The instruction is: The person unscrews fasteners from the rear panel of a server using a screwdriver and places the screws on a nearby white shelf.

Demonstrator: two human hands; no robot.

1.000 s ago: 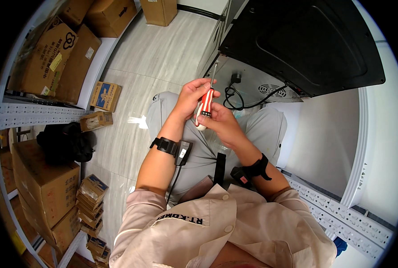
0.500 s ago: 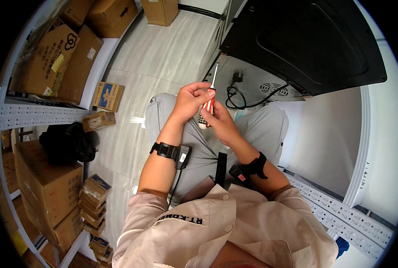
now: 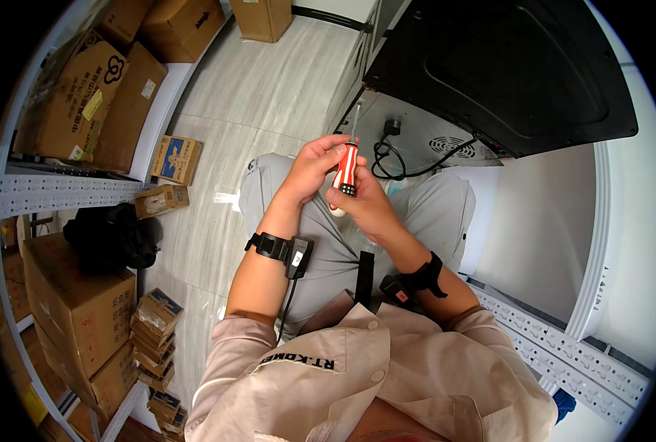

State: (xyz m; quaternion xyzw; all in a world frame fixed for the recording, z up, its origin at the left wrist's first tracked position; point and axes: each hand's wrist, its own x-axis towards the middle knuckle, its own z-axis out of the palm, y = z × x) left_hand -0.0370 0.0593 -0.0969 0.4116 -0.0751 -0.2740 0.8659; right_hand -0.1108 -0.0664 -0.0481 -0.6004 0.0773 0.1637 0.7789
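A screwdriver [image 3: 346, 171] with a red-and-white striped handle and a pale butt end is held between both hands above my lap. Its metal shaft points away from me, toward the grey metal panel [image 3: 418, 132] of a machine. My left hand [image 3: 315, 166] pinches the front of the handle near the shaft. Around the rear of the handle my right hand [image 3: 370, 202] is closed, its thumb lying across the dark checkered band. The shaft's tip overlaps the panel's left edge in view; I cannot tell whether it touches.
A large black cover [image 3: 505, 74] rises over the panel. A black plug and looped cable [image 3: 392, 151] hang before the vent grille [image 3: 452, 146]. Shelving with cardboard boxes [image 3: 85, 103] lines the left, with small boxes [image 3: 177, 159] beside it. Perforated white rails [image 3: 556, 339] run at the right.
The screwdriver's handle has turned about its length, showing more stripes. My right thumb has shifted lower on it, while both hands stay in nearly the same place.
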